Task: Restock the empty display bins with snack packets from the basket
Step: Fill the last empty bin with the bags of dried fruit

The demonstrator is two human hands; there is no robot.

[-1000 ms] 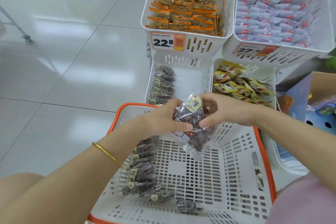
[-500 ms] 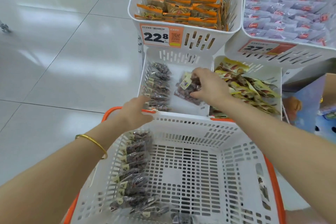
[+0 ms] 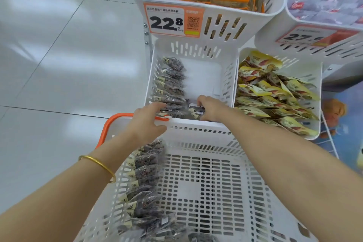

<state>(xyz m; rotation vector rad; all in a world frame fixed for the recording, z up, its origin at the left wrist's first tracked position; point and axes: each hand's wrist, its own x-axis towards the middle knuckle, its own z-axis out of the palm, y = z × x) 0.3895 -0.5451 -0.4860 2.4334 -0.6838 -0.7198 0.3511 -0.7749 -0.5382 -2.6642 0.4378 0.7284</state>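
1. I see the basket (image 3: 206,135) as matt white perforated plastic, with a smooth orange handle (image 3: 121,115).
2. The display bin (image 3: 227,76) looks the same slotted white plastic.
3. The snack packets (image 3: 143,173) are clear, glossy film.
4. I read the floor (image 3: 59,65) as polished, reflective tile.
5. The bangle (image 3: 98,164) shines like gold metal.
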